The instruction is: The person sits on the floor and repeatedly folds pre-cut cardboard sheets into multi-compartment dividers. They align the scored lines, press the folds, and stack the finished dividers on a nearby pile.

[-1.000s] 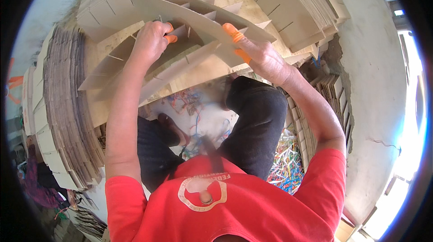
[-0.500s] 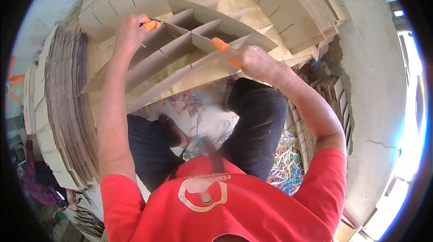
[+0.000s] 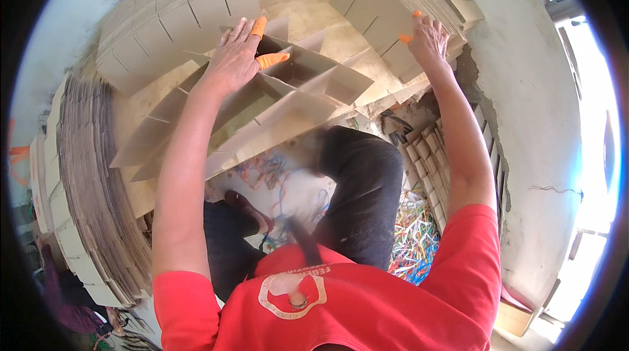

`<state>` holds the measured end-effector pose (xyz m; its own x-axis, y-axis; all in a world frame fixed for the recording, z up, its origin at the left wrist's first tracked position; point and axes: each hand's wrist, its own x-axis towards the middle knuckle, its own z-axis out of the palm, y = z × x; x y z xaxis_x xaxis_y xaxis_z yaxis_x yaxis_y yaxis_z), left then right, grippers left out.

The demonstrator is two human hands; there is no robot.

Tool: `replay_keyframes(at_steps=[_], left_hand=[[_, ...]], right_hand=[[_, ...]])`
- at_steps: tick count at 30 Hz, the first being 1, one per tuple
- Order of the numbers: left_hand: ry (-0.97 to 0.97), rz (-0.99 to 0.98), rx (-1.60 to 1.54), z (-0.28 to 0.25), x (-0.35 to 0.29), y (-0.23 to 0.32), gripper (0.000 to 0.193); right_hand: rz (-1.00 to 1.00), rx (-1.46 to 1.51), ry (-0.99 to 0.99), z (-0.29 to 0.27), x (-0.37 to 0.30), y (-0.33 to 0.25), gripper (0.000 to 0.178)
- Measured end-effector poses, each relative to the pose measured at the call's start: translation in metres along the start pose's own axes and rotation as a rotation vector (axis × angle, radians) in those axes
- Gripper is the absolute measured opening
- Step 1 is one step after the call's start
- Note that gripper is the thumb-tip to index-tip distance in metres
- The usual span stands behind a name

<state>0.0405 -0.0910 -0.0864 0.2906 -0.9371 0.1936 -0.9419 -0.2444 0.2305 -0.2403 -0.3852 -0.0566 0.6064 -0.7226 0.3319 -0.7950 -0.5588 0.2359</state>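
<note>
Left hand steadies the cardboard divider grid while the right goes to the slotted sheets.

Your left hand (image 3: 234, 56) lies flat with its grip spread wide on the cardboard divider grid (image 3: 262, 112), which rests tilted across your lap, so the interlocked strips stay braced. Your right hand (image 3: 429, 35) stretches far forward, arm nearly straight, fingers splayed on the stack of slotted sheets (image 3: 393, 4); it seems to be touching the top sheet rather than holding it.

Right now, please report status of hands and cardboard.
Left hand flat on cardboard divider grid. Right hand on slotted sheet stack. Nothing between them.
</note>
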Motion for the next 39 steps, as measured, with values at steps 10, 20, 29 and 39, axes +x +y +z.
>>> replay_keyframes(at_steps=[10,20,29,39], left_hand=[[0.455,-0.071,-0.342,-0.077,-0.035,0.017,0.036],[0.476,-0.247,-0.193,-0.079,-0.177,0.067,0.061],[0.507,-0.188,-0.215,-0.027,-0.179,0.052,0.022],[0.52,-0.222,-0.259,-0.026,-0.177,0.052,0.018]], right_hand=[[0.184,0.402,0.081,-0.003,0.023,0.042,0.029],[-0.182,1.156,0.376,-0.164,-0.022,-0.041,0.032],[-0.576,1.155,-0.184,-0.203,-0.073,-0.126,0.043],[-0.649,1.214,-0.141,-0.201,-0.076,-0.149,0.04]])
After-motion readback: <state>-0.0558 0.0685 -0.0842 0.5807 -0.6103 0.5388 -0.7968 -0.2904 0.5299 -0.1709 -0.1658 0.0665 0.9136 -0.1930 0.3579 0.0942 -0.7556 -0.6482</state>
